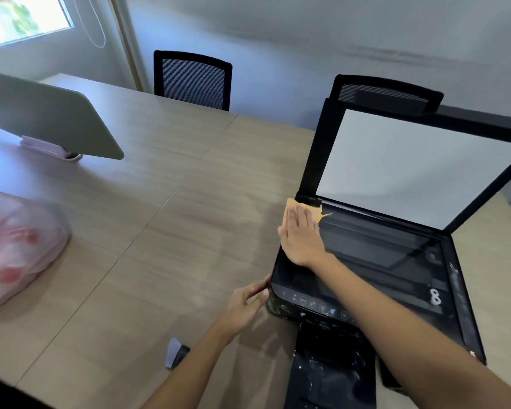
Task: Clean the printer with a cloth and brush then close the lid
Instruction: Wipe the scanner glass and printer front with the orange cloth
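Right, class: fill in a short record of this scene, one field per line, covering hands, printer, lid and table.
right hand: flat on an orange cloth, near the printer's back left corner
left hand: steadies the printer's front left corner
printer: black, white specks on front tray
lid: raised
table: pink bag at left

I'm reaching my right hand [303, 236] forward, arm extended, palm down, fingers flat and together, pressing downward. My left hand [247, 302] is sitting nearer me, forearm angling in from lower left, fingers loosely curled, fingertips bracing sideways to the right.
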`<action>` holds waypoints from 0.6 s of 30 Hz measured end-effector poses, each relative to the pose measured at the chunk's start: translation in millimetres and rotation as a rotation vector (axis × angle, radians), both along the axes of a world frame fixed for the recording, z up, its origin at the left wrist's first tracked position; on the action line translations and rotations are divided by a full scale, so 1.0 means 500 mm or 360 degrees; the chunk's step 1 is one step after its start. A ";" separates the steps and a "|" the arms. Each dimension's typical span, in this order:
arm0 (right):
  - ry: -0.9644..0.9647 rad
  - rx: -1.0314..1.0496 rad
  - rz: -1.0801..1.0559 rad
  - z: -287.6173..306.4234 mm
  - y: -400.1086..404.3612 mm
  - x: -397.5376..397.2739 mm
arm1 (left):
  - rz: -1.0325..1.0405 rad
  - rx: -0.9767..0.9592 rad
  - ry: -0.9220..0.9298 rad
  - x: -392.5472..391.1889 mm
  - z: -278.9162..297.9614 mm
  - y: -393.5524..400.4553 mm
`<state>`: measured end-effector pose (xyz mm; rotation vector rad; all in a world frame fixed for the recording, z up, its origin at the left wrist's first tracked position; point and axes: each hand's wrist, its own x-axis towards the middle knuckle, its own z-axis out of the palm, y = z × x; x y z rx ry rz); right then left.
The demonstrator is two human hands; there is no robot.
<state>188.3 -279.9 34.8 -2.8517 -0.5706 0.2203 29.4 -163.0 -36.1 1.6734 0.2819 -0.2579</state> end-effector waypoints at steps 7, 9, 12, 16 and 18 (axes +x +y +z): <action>-0.0090 -0.0048 0.0487 -0.032 -0.057 -0.164 | 0.0042 -0.0033 -0.0075 -0.007 0.002 -0.008; -0.0116 0.0030 0.0224 -0.024 -0.033 -0.160 | 0.0036 -0.0040 -0.0064 -0.006 0.006 -0.007; -0.0186 0.0137 0.0036 -0.021 0.000 -0.195 | 0.0005 -0.0045 -0.0052 -0.012 0.010 -0.012; -0.0452 -0.0098 0.0820 -0.035 -0.139 -0.263 | 0.0061 -0.0069 -0.0064 -0.014 0.019 -0.021; -0.0439 -0.0105 0.0752 -0.026 -0.233 -0.270 | 0.0021 -0.0044 -0.0047 -0.009 0.017 -0.022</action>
